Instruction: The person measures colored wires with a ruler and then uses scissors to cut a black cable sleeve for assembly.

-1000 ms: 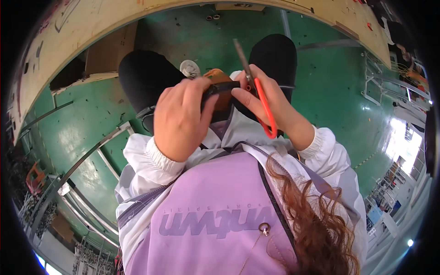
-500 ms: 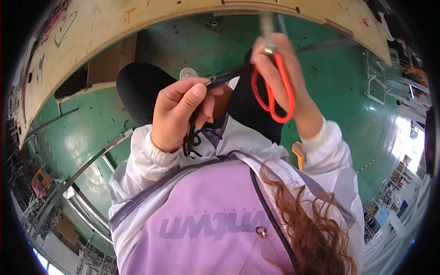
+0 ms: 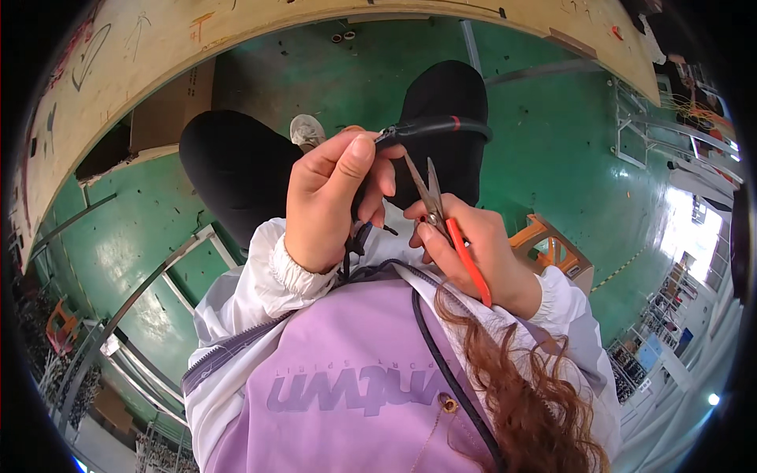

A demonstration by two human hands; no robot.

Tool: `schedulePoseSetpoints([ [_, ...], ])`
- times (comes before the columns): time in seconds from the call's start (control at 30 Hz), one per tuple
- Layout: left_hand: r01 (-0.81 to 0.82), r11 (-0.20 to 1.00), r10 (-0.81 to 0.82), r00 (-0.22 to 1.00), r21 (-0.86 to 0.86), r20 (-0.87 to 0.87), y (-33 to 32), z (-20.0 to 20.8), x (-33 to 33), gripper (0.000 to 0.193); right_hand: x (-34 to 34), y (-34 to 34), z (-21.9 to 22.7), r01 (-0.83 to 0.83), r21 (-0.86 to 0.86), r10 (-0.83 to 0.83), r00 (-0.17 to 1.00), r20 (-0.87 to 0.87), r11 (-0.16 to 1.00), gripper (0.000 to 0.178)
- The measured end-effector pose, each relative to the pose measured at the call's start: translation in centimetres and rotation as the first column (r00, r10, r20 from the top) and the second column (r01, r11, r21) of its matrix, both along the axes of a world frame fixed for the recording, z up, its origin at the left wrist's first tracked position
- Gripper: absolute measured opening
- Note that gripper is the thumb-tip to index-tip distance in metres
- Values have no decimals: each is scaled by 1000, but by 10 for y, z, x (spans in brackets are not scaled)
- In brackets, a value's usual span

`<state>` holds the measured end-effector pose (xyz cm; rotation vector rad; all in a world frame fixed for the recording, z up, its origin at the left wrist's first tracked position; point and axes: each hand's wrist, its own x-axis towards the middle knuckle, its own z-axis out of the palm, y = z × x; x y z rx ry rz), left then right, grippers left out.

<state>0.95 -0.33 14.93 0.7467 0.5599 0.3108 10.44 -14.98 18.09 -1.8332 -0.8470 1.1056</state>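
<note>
Pinching the black tube (image 3: 432,128) over the right knee (image 3: 445,91), the left hand (image 3: 325,189) should keep it steady while the right hand (image 3: 485,252), wrapped round red-handled scissors (image 3: 460,246), best holds the slightly parted blades (image 3: 419,180) clear of skin — big lettering (image 3: 359,394) on the lilac top (image 3: 339,331), pen marks (image 3: 203,26) on the wooden table (image 3: 165,59)

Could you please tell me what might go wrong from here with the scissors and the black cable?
The scissors in the right hand are open, with their tips close to the left hand, so a slip might nick it. Only the left hand grips the black cable, so it could twist or shift if pushed.
</note>
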Motion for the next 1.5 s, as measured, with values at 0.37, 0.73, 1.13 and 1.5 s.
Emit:
schedulePoseSetpoints([
  [0.37, -55, 996, 54, 998, 66, 8, -8, 0, -3, 29, -1, 4, 3, 7, -62, -10, 998, -56, 998, 12],
  [0.73, -177, 937, 194, 980, 301, -29, -27, 1, -2, 21, -7, 6, -2, 158, 23, -143, 940, -311, 987, 13],
  [1.13, -188, 942, 205, 978, 278, -36, -35, -7, -10, 22, 21, 0, 33, -95, -197, 19, 933, -359, 976, 17],
  [1.5, -200, 921, 212, 977, 334, 1, -37, -7, -10, 21, 12, -5, 25, -84, -145, 38, 954, -298, 986, 15],
])
